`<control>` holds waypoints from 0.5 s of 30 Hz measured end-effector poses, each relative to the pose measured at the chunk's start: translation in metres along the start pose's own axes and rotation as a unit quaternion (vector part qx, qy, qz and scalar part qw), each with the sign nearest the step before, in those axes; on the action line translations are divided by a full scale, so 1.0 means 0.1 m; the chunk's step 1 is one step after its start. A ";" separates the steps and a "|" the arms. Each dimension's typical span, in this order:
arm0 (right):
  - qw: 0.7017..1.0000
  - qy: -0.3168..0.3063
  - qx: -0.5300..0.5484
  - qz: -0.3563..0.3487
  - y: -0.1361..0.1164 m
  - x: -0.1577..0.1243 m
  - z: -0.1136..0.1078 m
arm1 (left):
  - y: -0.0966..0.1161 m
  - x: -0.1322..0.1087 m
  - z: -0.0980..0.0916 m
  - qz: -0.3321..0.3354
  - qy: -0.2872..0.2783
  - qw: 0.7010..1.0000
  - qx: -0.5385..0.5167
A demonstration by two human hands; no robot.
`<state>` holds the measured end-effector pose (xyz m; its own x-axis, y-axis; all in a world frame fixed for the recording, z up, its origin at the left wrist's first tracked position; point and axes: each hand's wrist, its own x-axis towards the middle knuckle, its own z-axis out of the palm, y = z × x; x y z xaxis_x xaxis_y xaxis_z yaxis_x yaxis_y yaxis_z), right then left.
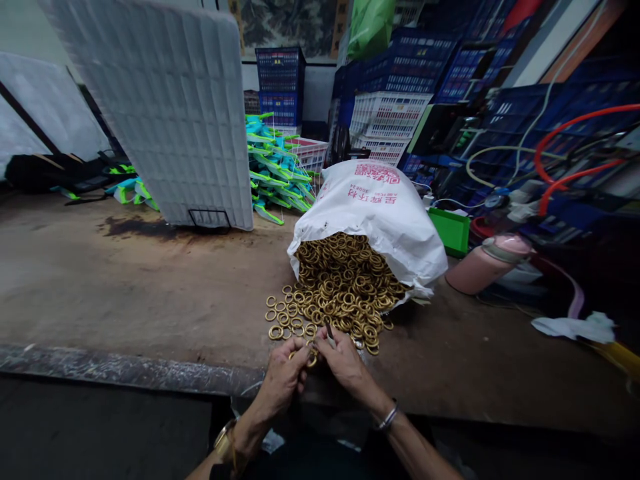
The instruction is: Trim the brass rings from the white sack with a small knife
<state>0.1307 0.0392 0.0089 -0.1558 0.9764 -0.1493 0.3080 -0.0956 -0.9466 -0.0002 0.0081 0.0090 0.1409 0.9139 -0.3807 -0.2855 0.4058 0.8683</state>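
Observation:
Close to the table's front edge, my left hand (287, 370) is closed in a pinch on a gold-coloured ring (313, 361). My right hand (347, 363) meets it fingertip to fingertip and grips a thin dark tool (328, 327), its tip pointing up; its exact kind is too small to make out. Just beyond both hands, many gold-coloured rings (345, 293) spill onto the table from the mouth of a white woven sack (365, 200). The sack lies on its side with red print on top. Where the tool meets the ring is hidden by my fingers.
The wooden table (125, 287) ends at a worn front edge. A grey ribbed panel (185, 120) stands at the left, beside a heap of green and blue pieces (280, 177). A pink bottle (487, 263) and green tray (449, 230) are right. Blue crates (280, 83) stack behind.

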 end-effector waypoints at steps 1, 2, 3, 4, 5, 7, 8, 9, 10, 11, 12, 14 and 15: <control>1.000 -0.003 0.009 0.006 0.00 0.00 0.00 | 0.02 -0.01 0.00 -0.012 -0.010 1.000 -0.027; 1.000 -0.005 0.015 0.011 -0.01 0.00 0.00 | 0.03 -0.01 0.01 -0.027 -0.021 0.998 -0.054; 1.000 -0.006 0.018 0.014 -0.01 0.00 0.00 | 0.04 -0.02 0.01 -0.043 -0.032 0.996 -0.077; 1.000 -0.009 0.019 0.017 -0.01 0.00 0.00 | 0.05 -0.02 0.01 -0.059 -0.041 0.993 -0.096; 1.000 -0.009 0.019 0.019 -0.02 0.00 0.00 | 0.06 -0.02 0.01 -0.073 -0.049 0.990 -0.111; 1.000 -0.007 0.019 0.020 -0.02 0.00 0.00 | 0.05 -0.01 0.00 -0.095 -0.056 0.985 -0.136; 1.000 -0.007 0.022 0.020 -0.02 -0.01 0.00 | 0.05 -0.01 0.00 -0.103 -0.056 0.982 -0.147; 0.999 -0.007 0.025 0.020 -0.02 -0.01 0.00 | 0.04 -0.01 0.00 -0.110 -0.055 0.980 -0.158; 0.999 -0.007 0.027 0.018 -0.02 -0.02 0.00 | 0.04 0.00 -0.01 -0.116 -0.053 0.978 -0.168; 0.999 -0.007 0.027 0.015 -0.02 -0.03 0.00 | 0.03 0.00 -0.01 -0.119 -0.050 0.976 -0.177; 1.000 -0.009 0.024 0.011 -0.02 -0.04 -0.01 | 0.02 0.00 0.00 -0.121 -0.046 0.974 -0.187; 1.000 -0.009 0.007 -0.005 -0.01 -0.06 -0.01 | 0.01 0.01 0.00 -0.127 -0.037 0.968 -0.211; 1.000 -0.011 -0.004 -0.018 -0.01 -0.08 -0.01 | 0.00 0.02 0.00 -0.132 -0.036 0.965 -0.223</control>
<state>0.1321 0.0319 0.0115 -0.1875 0.9748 -0.1212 0.3097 -0.0584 -0.9490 -0.0003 0.0097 0.0088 0.3243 0.7815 -0.5330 -0.6082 0.6038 0.5152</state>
